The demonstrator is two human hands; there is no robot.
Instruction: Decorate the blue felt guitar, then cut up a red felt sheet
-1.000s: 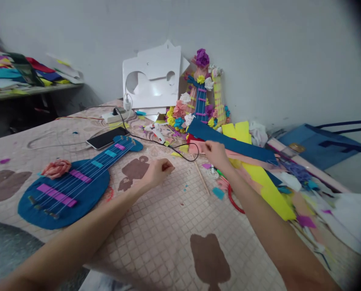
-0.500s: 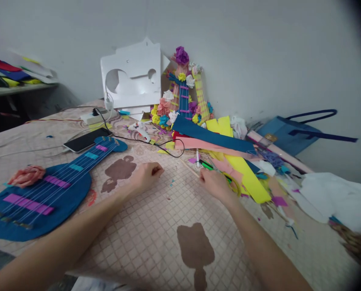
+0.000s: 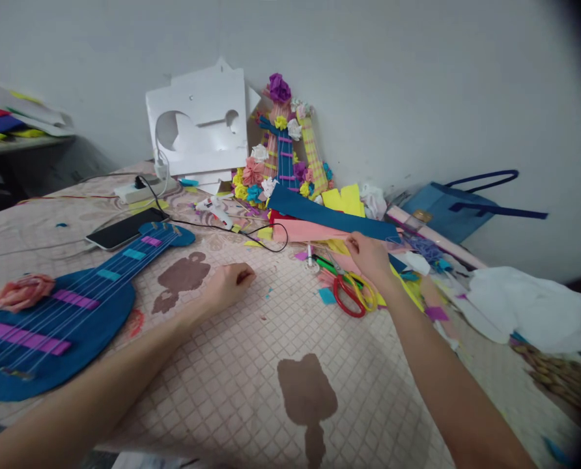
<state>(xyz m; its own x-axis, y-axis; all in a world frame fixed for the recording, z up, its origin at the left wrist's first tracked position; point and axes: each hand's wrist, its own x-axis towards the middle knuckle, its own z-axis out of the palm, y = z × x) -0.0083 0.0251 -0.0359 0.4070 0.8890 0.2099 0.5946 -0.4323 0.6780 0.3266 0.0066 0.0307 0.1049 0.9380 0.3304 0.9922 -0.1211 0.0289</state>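
Note:
My left hand [image 3: 229,284] rests on the tablecloth with its fingers curled shut; whether anything is in them is hidden. To its left lies a blue paper-covered toy guitar [image 3: 119,286] with white strings, purple and light-blue strips and a pink paper rose [image 3: 23,292]. My right hand [image 3: 370,257] is over the pile of craft paper, fingers pinched at the pink paper strip [image 3: 305,231]; what they hold, if anything, I cannot make out. Just below that hand are scissors [image 3: 350,296] with red and yellow handle loops. A blue paper strip [image 3: 329,212] lies behind the hand.
A white glue gun [image 3: 215,212], its black cord, a phone [image 3: 124,229] and a power strip [image 3: 146,189] lie at the back left. Decorated small guitars [image 3: 285,156] and white cut-out board [image 3: 197,124] lean against the wall. A blue bag [image 3: 451,212] stands right.
My right hand has moved away and to the right, from beside a thin stick to the pink strip, uncovering the scissors. My left hand stays nearly in place; the view has shifted slightly right.

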